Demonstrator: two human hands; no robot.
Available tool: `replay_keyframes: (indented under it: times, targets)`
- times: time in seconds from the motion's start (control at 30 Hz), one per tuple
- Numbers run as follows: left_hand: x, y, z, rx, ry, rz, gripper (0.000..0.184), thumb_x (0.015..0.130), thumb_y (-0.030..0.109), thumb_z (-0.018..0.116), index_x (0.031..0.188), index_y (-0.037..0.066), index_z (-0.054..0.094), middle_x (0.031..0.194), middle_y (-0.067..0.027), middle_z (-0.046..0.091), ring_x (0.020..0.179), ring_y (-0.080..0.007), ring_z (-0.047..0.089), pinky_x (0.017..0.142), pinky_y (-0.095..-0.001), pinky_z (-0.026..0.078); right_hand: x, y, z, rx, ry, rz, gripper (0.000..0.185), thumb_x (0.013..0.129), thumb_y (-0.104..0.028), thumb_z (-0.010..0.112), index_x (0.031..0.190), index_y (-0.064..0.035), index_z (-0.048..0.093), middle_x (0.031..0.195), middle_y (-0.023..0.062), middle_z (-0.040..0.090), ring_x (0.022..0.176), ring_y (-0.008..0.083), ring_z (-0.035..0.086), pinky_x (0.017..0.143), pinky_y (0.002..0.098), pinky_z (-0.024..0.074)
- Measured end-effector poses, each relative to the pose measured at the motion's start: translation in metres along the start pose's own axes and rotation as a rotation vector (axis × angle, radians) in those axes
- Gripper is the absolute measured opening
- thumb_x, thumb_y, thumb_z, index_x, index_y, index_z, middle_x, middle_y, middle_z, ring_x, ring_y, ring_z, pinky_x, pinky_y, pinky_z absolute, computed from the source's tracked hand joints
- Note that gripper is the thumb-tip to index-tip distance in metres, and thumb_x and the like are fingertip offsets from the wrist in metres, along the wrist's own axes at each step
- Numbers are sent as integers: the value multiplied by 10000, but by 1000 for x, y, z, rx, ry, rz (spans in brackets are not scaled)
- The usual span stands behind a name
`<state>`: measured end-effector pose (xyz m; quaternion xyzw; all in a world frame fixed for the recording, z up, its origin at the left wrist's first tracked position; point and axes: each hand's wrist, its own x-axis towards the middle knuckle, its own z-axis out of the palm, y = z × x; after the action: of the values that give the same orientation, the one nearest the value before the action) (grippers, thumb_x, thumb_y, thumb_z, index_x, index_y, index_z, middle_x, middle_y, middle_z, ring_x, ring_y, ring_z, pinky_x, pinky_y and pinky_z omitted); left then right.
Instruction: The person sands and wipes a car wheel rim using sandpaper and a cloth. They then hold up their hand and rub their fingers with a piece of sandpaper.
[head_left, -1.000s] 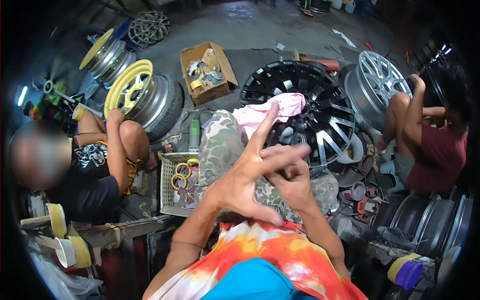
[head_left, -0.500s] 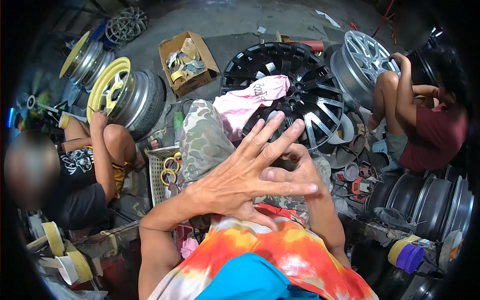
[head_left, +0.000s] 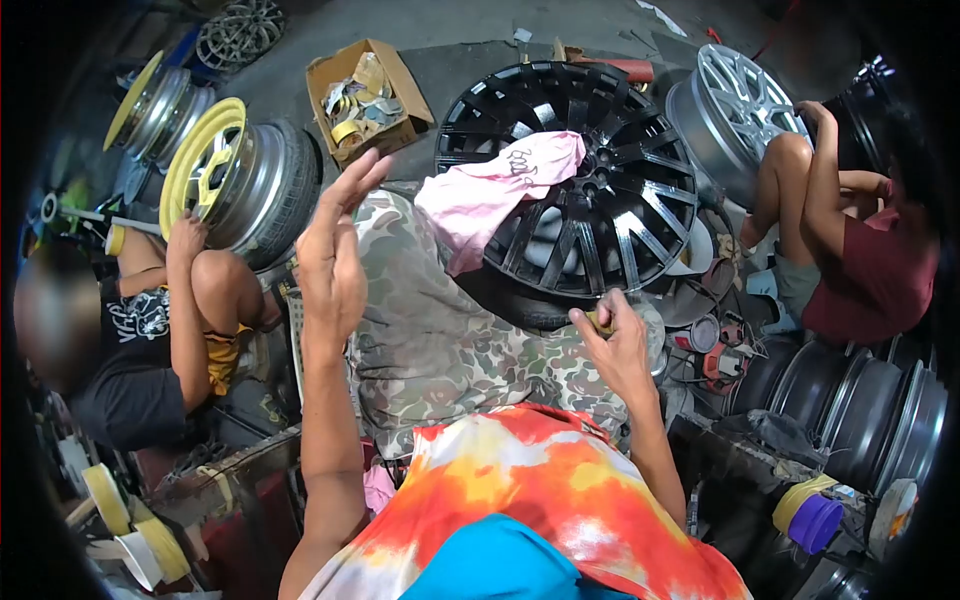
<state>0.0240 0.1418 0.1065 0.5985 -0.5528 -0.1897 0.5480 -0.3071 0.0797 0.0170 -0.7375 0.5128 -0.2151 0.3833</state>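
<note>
My left hand (head_left: pixel 333 260) is raised over my left thigh with its fingers stretched up, holding nothing. My right hand (head_left: pixel 618 345) is near the lower rim of the black wheel, its fingers curled round a small yellowish piece (head_left: pixel 600 323) that is mostly hidden. The black multi-spoke wheel (head_left: pixel 630 190) lies in front of my knees. A pink cloth (head_left: pixel 500 190) with dark writing lies over the wheel's left side and reaches toward my camouflage trousers (head_left: pixel 430 350). Neither hand touches the cloth.
At the left a person sits by a yellow-rimmed wheel (head_left: pixel 205 165); at the right another sits by a silver wheel (head_left: pixel 745 100). An open cardboard box (head_left: pixel 402 75) holds scraps. Dark rims (head_left: pixel 830 405), a purple-capped tape roll (head_left: pixel 815 522) and white-and-yellow rolls (head_left: pixel 140 555) stand nearer me.
My hands, which were together and overlapping in front of me, have moved apart, the left one to the left and upward. The camouflage trousers and wheel are now less covered.
</note>
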Motion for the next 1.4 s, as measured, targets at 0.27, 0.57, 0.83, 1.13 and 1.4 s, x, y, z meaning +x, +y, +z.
replay_keyframes:
  times: [0.27,0.57,0.83,1.13,1.4]
  targets:
    - [-42,1,79,-1290,-370,-299,752,1063,530,456,1706,222,220,1693,-288,296,1574,-441,295,1286,-573,197,11,-52,9,207,-6,-163,262,922,-72,787,919,3,536,833,118,582,658,240,541,643,367,477]
    - [-39,21,86,-1875,-522,-413,1062,767,1061,216,1672,528,57,1739,-281,-155,1610,-515,-39,1245,-557,262,0,-120,-12,-39,-35,-638,519,779,-66,820,1290,-116,747,895,44,595,712,207,630,633,331,528]
    - [-41,23,91,-1781,-478,-437,1041,792,1046,197,1675,522,29,1689,-373,-191,1558,-611,-124,1219,-744,5,5,-122,-8,-122,3,-695,524,730,-63,850,1247,-103,773,844,56,552,718,196,633,611,342,516]
    - [-50,18,96,-1962,-403,-545,1027,804,1036,197,1680,509,91,1690,-373,-185,1556,-608,-136,1217,-742,-31,1,-107,-6,-171,-75,-754,383,802,-131,720,1177,-61,741,957,86,616,846,251,698,709,370,568]
    - [-52,10,100,-1748,-550,-229,1152,772,1053,286,1696,366,254,1710,-385,-17,1591,-563,52,1232,-704,106,2,-103,3,-25,-31,-713,360,780,-101,772,1138,-67,746,953,97,654,838,272,704,716,381,573]
